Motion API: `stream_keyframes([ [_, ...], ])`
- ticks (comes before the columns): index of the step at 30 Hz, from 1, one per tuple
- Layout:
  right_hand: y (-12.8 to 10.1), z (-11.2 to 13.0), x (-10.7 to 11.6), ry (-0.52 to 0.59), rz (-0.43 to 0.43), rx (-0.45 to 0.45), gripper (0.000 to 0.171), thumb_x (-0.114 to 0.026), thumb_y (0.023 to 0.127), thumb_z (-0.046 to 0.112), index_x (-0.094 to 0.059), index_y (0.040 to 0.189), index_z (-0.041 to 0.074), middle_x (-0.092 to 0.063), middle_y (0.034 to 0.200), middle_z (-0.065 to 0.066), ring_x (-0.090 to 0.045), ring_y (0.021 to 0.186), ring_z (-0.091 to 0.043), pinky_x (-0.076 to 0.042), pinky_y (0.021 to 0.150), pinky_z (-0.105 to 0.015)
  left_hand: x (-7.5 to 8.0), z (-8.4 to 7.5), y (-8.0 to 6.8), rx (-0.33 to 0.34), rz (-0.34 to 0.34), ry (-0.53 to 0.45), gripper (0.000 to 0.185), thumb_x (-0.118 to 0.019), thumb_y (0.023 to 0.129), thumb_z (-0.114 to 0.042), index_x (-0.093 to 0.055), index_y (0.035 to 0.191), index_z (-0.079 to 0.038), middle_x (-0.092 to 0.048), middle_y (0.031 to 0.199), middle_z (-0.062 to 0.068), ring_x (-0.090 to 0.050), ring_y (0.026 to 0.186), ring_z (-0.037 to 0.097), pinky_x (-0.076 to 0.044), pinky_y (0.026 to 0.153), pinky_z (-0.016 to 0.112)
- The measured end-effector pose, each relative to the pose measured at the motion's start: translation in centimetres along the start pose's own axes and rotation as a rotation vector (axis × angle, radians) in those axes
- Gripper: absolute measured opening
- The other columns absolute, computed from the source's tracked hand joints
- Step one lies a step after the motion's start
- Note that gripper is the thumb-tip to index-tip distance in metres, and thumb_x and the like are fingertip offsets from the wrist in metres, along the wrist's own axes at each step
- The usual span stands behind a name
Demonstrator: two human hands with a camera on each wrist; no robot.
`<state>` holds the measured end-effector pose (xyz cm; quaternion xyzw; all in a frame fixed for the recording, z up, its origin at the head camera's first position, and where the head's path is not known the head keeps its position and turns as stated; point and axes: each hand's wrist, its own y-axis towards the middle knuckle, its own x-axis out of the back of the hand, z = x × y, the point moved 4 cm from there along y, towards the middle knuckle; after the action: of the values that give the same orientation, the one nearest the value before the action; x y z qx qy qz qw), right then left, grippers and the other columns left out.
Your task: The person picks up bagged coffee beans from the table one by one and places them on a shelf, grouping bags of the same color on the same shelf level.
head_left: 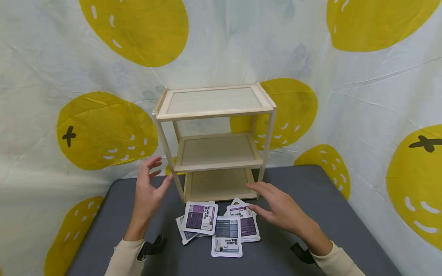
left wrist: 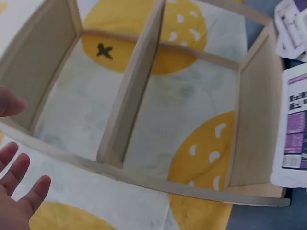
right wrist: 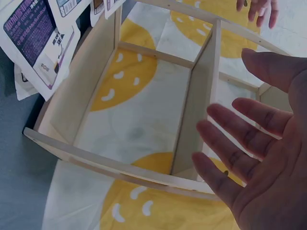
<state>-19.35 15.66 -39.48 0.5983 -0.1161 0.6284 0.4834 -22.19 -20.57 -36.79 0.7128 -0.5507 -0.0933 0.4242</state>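
Observation:
A three-tier light wooden shelf [head_left: 217, 151] stands at the back of the dark table. In front of its lowest tier lie several flat white packets [head_left: 199, 217] with purple or grey-blue labels, overlapping in a loose pile. My left hand [head_left: 149, 193] is raised just left of the shelf's front left leg, fingers spread and holding nothing. To the right of the pile, my right hand [head_left: 281, 209] hovers with its fingers relaxed, thumb close over the rightmost packet [head_left: 243, 222]. In the right wrist view its palm and separated fingers show nothing held.
Behind the table [head_left: 276, 253] hangs a pale cloth [head_left: 214, 46] printed with large yellow fruit, and it wraps round both sides. The shelf's back legs stand close to this cloth. Both wrists wear dark straps [head_left: 150, 247] over light sleeves.

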Motion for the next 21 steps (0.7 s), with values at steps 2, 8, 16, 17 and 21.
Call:
stream_keyframes([
  [2, -0.1, -0.1, -0.1, 0.03, 0.018, -0.007, 0.059, -0.079, 0.089, 0.037, -0.058, 0.142, 0.017, -0.063, 0.138, -0.001, -0.062, 0.124, -0.023, -0.054, 0.096, -0.047, -0.2, 1.1, 0.8, 0.063, 0.036, -0.102, 0.082, -0.076, 0.084, 0.009, -0.037, 0.154, -0.007, -0.043, 0.151, 0.012, -0.045, 0.136, 0.031, -0.041, 0.108, 0.053],
  [8, -0.2, -0.5, -0.5, 0.089, 0.043, -0.004, 0.053, -0.079, 0.09, 0.033, -0.063, 0.136, 0.014, -0.066, 0.134, 0.001, -0.063, 0.123, -0.021, -0.054, 0.097, -0.045, -1.4, 3.9, 2.6, 0.145, 0.147, -0.363, 0.095, -0.069, 0.088, 0.014, -0.023, 0.162, -0.023, -0.031, 0.161, 0.007, -0.039, 0.141, 0.033, -0.036, 0.116, 0.046],
  [16, -0.3, -1.1, -1.3, 0.153, 0.097, -0.01, 0.051, -0.077, 0.092, 0.029, -0.061, 0.138, 0.015, -0.068, 0.13, 0.003, -0.067, 0.115, -0.015, -0.055, 0.094, -0.045, -2.1, 6.1, 3.0, 0.149, 0.106, -0.56, 0.074, -0.064, 0.09, 0.015, -0.036, 0.154, -0.012, -0.044, 0.143, 0.028, -0.059, 0.118, 0.026, -0.054, 0.096, 0.026],
  [17, -0.3, -1.1, -1.4, 0.161, 0.105, -0.015, 0.052, -0.078, 0.091, 0.029, -0.06, 0.139, 0.015, -0.069, 0.129, 0.003, -0.067, 0.114, -0.015, -0.055, 0.094, -0.045, -2.1, 6.2, 3.0, 0.152, 0.1, -0.566, 0.072, -0.065, 0.09, 0.015, -0.038, 0.152, -0.01, -0.045, 0.141, 0.029, -0.06, 0.116, 0.025, -0.054, 0.095, 0.026],
  [21, -0.2, -1.4, -2.1, 0.203, 0.142, -0.027, 0.056, -0.079, 0.09, 0.027, -0.058, 0.14, 0.013, -0.07, 0.127, 0.002, -0.066, 0.115, -0.016, -0.053, 0.097, -0.047, -2.3, 6.6, 3.1, 0.179, 0.085, -0.594, 0.064, -0.065, 0.09, 0.014, -0.043, 0.147, -0.006, -0.052, 0.134, 0.025, -0.06, 0.111, 0.021, -0.056, 0.092, 0.027],
])
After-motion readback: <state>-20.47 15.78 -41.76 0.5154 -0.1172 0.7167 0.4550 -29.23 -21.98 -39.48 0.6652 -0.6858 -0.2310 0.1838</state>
